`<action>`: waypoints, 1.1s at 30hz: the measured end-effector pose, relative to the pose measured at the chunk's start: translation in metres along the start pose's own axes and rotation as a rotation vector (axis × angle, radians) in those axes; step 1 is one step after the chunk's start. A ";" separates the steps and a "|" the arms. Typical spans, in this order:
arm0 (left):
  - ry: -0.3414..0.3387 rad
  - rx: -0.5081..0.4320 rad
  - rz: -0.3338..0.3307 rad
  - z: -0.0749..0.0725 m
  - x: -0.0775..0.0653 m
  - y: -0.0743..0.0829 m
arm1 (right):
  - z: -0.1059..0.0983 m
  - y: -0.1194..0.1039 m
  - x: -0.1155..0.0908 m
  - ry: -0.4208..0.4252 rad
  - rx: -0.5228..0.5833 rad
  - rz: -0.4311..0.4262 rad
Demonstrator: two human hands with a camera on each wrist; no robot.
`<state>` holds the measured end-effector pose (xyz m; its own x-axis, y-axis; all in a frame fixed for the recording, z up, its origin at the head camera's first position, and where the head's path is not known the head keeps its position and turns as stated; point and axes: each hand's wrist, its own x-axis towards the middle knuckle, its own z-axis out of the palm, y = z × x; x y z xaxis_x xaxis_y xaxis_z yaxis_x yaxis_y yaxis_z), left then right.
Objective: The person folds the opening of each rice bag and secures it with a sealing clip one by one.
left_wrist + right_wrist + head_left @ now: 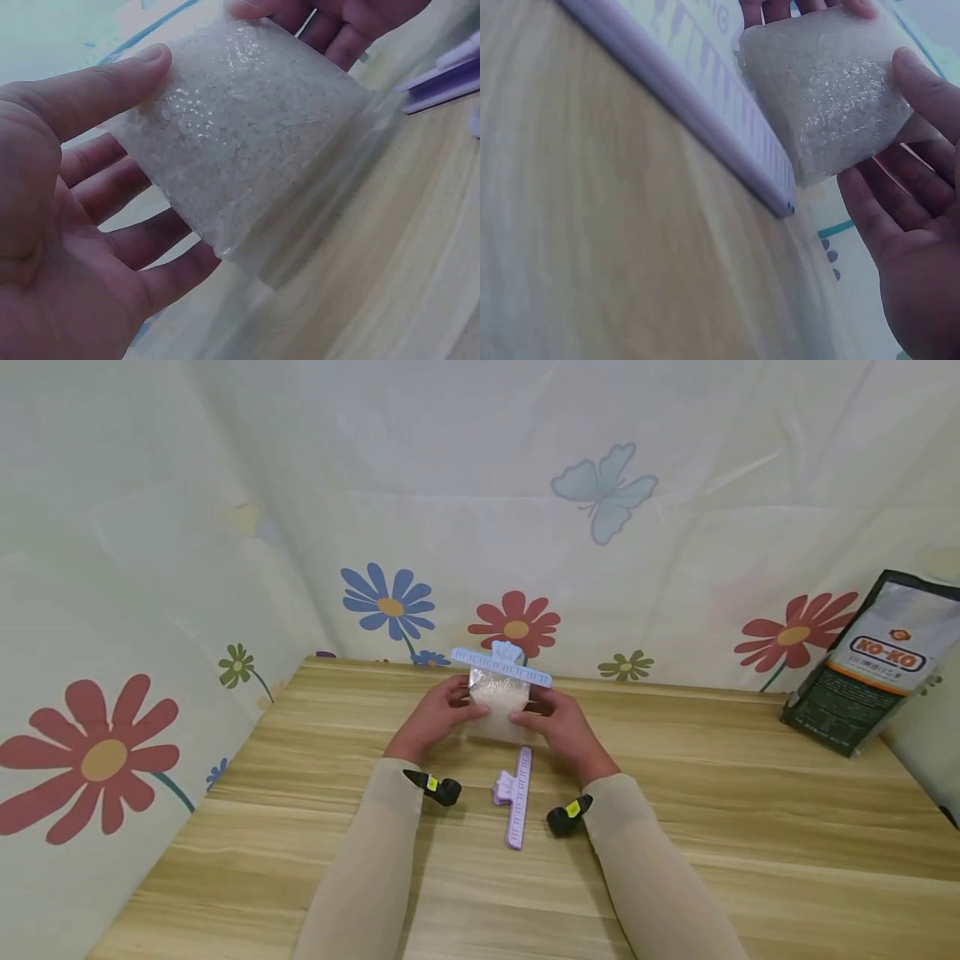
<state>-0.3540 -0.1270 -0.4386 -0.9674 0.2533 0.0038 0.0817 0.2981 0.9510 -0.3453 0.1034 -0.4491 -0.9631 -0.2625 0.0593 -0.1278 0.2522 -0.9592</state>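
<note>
A small clear bag of rice (498,702) stands between both hands near the back of the wooden table. Clamped across its top is a light blue bag clip (501,667) with ruler-like markings. My left hand (437,714) grips the bag's left side, thumb on the front and fingers behind. On the other side my right hand (561,727) holds it the same way. White grains show through the plastic in the left wrist view, where the bag (240,127) tilts. Between the forearms a purple bag clip (519,797) lies on the table.
A dark green and silver KO-KO bag (873,664) leans at the table's right back. Behind the wooden table (675,843) hangs a pale cloth (450,485) printed with flowers and a butterfly. Black wrist devices (570,816) sit on both sleeves.
</note>
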 end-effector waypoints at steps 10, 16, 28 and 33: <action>0.023 0.044 -0.030 -0.012 -0.005 0.007 | 0.010 -0.010 0.002 -0.007 -0.025 -0.024; 0.024 0.097 -0.033 -0.019 -0.004 0.003 | 0.018 -0.015 0.003 -0.058 -0.008 -0.019; 0.038 0.096 -0.142 -0.028 -0.007 0.001 | 0.029 -0.020 0.003 -0.114 0.038 0.031; 0.028 0.096 -0.159 -0.030 -0.009 -0.001 | 0.034 -0.020 0.002 -0.122 0.031 0.051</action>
<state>-0.3522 -0.1568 -0.4304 -0.9762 0.1703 -0.1341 -0.0515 0.4188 0.9066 -0.3365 0.0662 -0.4388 -0.9320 -0.3618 -0.0219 -0.0703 0.2397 -0.9683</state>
